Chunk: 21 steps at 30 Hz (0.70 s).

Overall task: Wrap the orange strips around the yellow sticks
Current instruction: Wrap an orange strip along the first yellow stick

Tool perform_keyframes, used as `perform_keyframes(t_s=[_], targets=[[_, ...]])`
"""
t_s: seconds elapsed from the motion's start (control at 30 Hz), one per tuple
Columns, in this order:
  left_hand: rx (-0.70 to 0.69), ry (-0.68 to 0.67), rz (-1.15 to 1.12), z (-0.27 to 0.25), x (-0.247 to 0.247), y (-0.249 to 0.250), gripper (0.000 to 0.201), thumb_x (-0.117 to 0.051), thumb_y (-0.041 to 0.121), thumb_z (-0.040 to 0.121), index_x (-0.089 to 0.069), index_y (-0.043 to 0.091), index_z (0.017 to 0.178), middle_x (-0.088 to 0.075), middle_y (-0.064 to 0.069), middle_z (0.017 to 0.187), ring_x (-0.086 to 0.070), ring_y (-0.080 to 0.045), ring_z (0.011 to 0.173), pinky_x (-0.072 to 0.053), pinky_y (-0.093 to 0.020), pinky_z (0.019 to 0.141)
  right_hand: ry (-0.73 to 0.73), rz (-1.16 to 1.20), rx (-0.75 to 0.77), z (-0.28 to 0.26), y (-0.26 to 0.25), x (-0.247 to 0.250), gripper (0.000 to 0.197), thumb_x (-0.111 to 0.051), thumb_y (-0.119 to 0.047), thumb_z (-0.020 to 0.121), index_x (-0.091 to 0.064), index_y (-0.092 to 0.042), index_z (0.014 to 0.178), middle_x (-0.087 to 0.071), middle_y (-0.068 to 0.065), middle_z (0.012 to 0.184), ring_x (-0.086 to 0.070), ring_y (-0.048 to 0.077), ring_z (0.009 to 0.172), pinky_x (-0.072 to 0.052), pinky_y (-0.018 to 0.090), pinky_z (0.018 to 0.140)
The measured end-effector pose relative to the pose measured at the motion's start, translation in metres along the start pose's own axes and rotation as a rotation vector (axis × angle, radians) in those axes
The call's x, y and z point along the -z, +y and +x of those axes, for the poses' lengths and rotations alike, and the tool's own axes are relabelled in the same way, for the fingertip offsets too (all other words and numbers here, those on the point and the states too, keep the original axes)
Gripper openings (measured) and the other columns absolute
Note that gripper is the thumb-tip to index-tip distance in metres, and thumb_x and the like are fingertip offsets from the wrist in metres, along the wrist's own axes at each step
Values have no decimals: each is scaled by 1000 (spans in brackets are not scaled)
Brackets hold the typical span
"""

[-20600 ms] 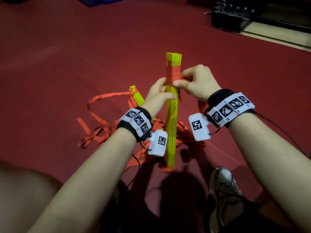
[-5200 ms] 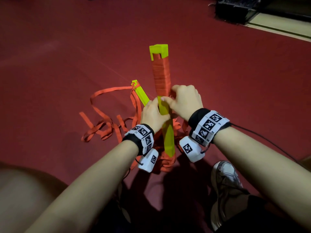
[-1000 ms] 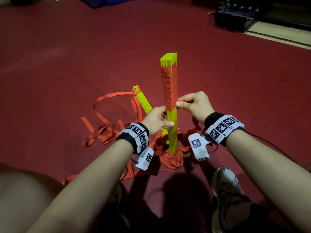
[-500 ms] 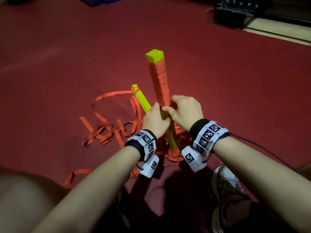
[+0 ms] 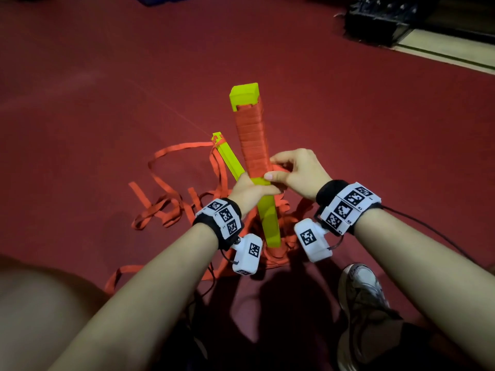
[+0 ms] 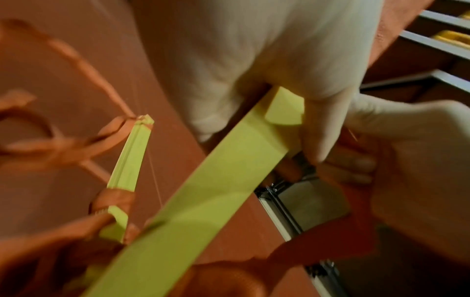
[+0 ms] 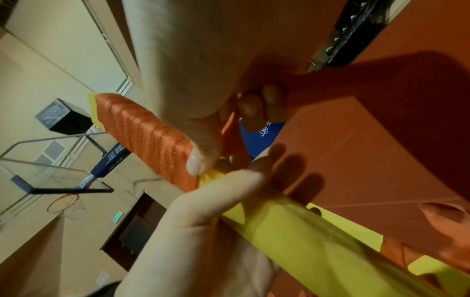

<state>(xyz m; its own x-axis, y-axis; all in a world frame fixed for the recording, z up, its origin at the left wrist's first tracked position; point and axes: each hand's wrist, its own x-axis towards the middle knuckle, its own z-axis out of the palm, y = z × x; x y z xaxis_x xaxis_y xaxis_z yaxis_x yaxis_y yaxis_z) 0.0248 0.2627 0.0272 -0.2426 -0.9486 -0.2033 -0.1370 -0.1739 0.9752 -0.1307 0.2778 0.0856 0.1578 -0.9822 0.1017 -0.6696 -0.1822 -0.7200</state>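
A bundle of yellow sticks [image 5: 267, 220] stands upright on the red floor, its upper half bound in orange strip [image 5: 253, 140]. My left hand [image 5: 250, 190] grips the bare yellow part just below the wrapping. My right hand [image 5: 296, 172] pinches the orange strip against the bundle at the lower edge of the wrap; the wrist view shows its thumb [image 7: 203, 158] on the wrapped part [image 7: 150, 138]. The strip's loose length piles round the bundle's foot [image 5: 276, 257]. A second yellow bundle [image 5: 227, 159] lies behind, with strip tied at its far end.
Loose orange strip [image 5: 160, 210] sprawls over the red floor to the left. My shoe [image 5: 361, 298] is at the lower right, my knee at the lower left. A dark box [image 5: 375, 20] sits at the far right by a pale floor edge.
The wrap has grown from the top down to mid-length. In the last second the bundle turned in my hands and my right hand came back against it with the strip.
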Motion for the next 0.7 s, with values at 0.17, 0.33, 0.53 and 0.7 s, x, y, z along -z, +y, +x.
perform_keyframes(t_s=[0.17, 0.33, 0.53, 0.7], targets=[[-48, 168, -19, 4, -7, -3, 25, -78, 22, 58, -74, 18, 82, -73, -3, 80, -68, -18, 76, -56, -39, 80, 94, -220, 18, 6, -6, -3, 29, -68, -50, 79, -74, -23, 84, -71, 2, 74, -66, 29, 78, -54, 39, 76], [-84, 286, 80, 6, -17, -7, 42, -59, 30, 73, -56, 20, 114, -71, -6, 96, -69, -27, 85, -60, -47, 77, 107, -398, -9, 4, -17, -9, 48, -67, -66, 78, -56, -20, 73, -66, 10, 74, -62, 36, 76, -53, 41, 70], [-112, -4, 151, -4, -24, 6, 67, -69, 7, 83, -30, 16, 136, -56, -2, 107, -61, -16, 91, -51, -18, 67, 120, -307, -127, 6, -5, -4, 44, -68, -64, 78, -61, -20, 81, -66, 6, 77, -62, 34, 78, -55, 45, 73], [-128, -100, -49, 7, -5, 24, 73, -68, -7, 63, -48, 8, 132, -61, -6, 105, -60, -15, 92, -53, -22, 71, 60, -163, -80, 8, -3, 10, 32, -80, -50, 77, -75, -21, 88, -57, -12, 70, -53, 15, 70, -42, 27, 69]])
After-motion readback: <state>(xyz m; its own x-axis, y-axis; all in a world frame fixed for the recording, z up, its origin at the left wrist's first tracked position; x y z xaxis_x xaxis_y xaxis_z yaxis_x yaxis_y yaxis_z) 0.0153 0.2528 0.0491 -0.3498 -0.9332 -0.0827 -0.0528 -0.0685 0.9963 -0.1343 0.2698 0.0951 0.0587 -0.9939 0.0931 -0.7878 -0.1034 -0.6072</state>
